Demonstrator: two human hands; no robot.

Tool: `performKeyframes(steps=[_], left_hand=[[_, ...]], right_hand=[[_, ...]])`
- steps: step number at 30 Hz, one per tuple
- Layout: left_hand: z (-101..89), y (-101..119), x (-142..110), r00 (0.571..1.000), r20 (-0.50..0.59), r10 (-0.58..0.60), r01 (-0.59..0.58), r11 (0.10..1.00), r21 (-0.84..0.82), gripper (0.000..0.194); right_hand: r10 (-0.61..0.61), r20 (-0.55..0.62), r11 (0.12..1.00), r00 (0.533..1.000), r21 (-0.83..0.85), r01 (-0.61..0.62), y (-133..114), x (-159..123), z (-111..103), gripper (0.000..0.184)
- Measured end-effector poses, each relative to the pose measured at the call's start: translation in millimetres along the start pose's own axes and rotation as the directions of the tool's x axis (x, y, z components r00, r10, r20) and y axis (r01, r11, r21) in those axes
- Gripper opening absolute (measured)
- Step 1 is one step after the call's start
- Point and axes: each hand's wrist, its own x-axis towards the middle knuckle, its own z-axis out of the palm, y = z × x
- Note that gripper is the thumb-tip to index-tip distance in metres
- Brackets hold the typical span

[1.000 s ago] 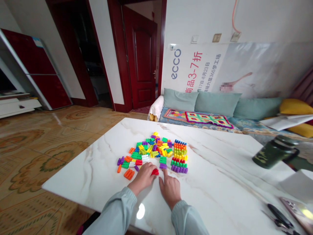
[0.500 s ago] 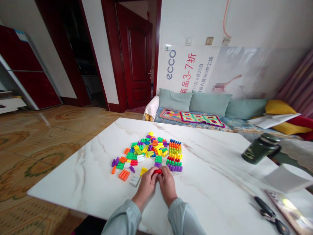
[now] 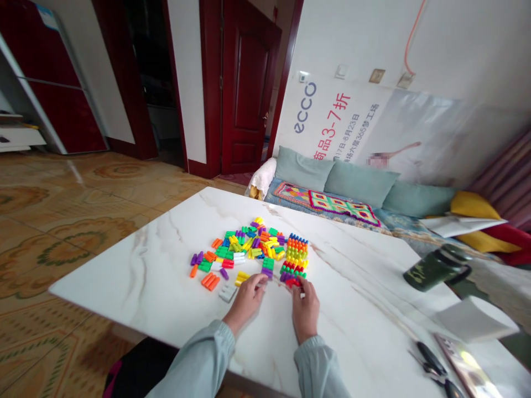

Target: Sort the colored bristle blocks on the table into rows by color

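My right hand (image 3: 306, 309) pinches a red plastic peg block (image 3: 292, 282) at the near end of several rows of coloured pegs (image 3: 297, 255). These rows run from blue at the far end through orange, yellow, red and green to purple. Empty and loosely curled, my left hand (image 3: 248, 301) has its thumb and fingertips slightly apart. Its fingertips are close to a purple block (image 3: 267, 273), which lies against a green block (image 3: 268, 263); whether they touch it I cannot tell. A grey-white block (image 3: 227, 293) and a yellow block (image 3: 241, 277) lie left of that hand.
A loose pile of coloured blocks (image 3: 249, 243) covers the middle of the marble-patterned table (image 3: 166, 276). Orange blocks (image 3: 210, 281) lie at its near left. On the right are a dark green flask (image 3: 435, 267), white paper (image 3: 477, 319), black-handled scissors (image 3: 431, 358) and a phone (image 3: 464, 365).
My hands, together around the red block before, have separated. The right one has carried it right to the near end of the rows; the left is now by the purple block. The view has tilted.
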Motion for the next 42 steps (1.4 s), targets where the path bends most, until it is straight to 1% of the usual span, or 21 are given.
performKeyframes(steps=[5,8,11,17,19,22,23,24,26,28,29,31,33,35,36,38,39,40,41,42], left_hand=[[-1.4,3.7,-0.3,1.000,-0.006,0.014,-0.014,1.000,0.004,0.030],[-2.5,5.6,-0.2,1.000,-0.006,0.014,-0.014,1.000,0.015,0.029],[-2.6,5.8,-0.1,1.000,-0.003,-0.010,0.010,1.000,0.014,0.029],[-1.7,5.4,-0.7,1.000,-0.006,0.001,-0.001,1.000,0.002,0.031],[-1.9,5.9,-0.8,1.000,-0.010,0.006,-0.006,1.000,0.000,0.032],[-3.3,7.4,-0.4,1.000,-0.010,0.003,-0.003,1.000,-0.011,0.031],[-4.0,8.2,-0.2,1.000,-0.009,-0.002,0.002,1.000,-0.016,0.031],[-4.7,9.0,0.0,1.000,-0.009,-0.008,0.007,1.000,-0.021,0.030],[-5.6,11.2,0.2,1.000,-0.017,-0.015,0.015,1.000,-0.027,0.029],[-5.4,13.6,-0.8,0.999,-0.031,-0.013,0.012,1.000,-0.025,0.027],[-4.8,14.8,-1.8,0.999,-0.039,-0.011,0.010,1.000,-0.022,0.026],[-4.0,16.1,-4.4,0.998,-0.056,-0.011,0.009,0.999,-0.031,0.024],[-6.9,15.7,-6.4,0.997,-0.077,-0.009,0.004,0.998,-0.060,0.024],[-18.1,13.5,-5.3,0.994,-0.111,0.001,-0.005,0.999,-0.044,0.024],[-27.7,11.7,-3.0,0.991,-0.133,0.010,-0.009,1.000,0.007,0.024],[-53.2,7.1,5.6,0.981,-0.191,0.012,0.024,0.982,0.188,0.024],[-67.6,4.2,11.3,0.980,-0.197,0.008,0.054,0.950,0.309,0.025],[-81.9,1.2,17.3,0.985,-0.171,-0.013,0.090,0.888,0.451,0.027],[-95.0,-1.8,23.2,0.993,-0.107,-0.045,0.100,0.805,0.585,0.028],[-106.0,-4.7,28.4,0.995,-0.074,-0.064,0.096,0.777,0.622,0.026]], right_hand=[[-0.042,0.043,0.997,0.998,-0.066,0.045,-4.5,-2.9,7.4,0.026],[-0.085,0.069,0.991,0.994,-0.093,0.091,-7.5,-1.0,10.0,0.028],[-0.111,0.078,0.982,0.991,-0.142,0.121,-7.0,1.3,12.6,0.033],[-0.099,0.095,0.961,0.991,-0.250,0.120,-6.5,2.3,14.3,0.036],[-0.105,0.085,0.956,0.991,-0.264,0.124,-10.8,0.7,11.5,0.037],[-0.101,0.032,0.959,0.994,-0.264,0.106,-21.1,-4.5,9.3,0.035],[-0.092,0.037,0.961,0.995,-0.259,0.098,-25.1,-6.8,10.2,0.035],[-0.082,0.068,0.962,0.994,-0.255,0.097,-29.1,-9.2,12.0,0.034],[-0.056,0.198,0.955,0.979,-0.276,0.110,-36.4,-13.8,17.4,0.031],[-0.022,0.332,0.934,0.943,-0.331,0.139,-41.5,-16.9,23.2,0.025],[-0.005,0.373,0.921,0.928,-0.359,0.150,-42.8,-17.8,25.6,0.022],[0.019,0.404,0.905,0.914,-0.395,0.156,-42.8,-18.4,28.6,0.018],[0.021,0.411,0.904,0.911,-0.398,0.159,-40.5,-18.1,29.4,0.018],[0.018,0.418,0.904,0.908,-0.394,0.164,-38.3,-17.7,28.9,0.019],[0.019,0.421,0.904,0.907,-0.395,0.164,-37.7,-17.7,28.4,0.018],[0.026,0.423,0.902,0.906,-0.400,0.162,-37.6,-18.0,27.8,0.018],[0.027,0.423,0.902,0.906,-0.402,0.161,-37.9,-18.2,27.6,0.018],[0.025,0.424,0.902,0.905,-0.400,0.162,-38.2,-18.5,27.6,0.018],[0.024,0.425,0.903,0.905,-0.398,0.163,-38.2,-18.9,27.7,0.018],[0.020,0.424,0.903,0.905,-0.396,0.165,-38.1,-19.2,27.9,0.018]])
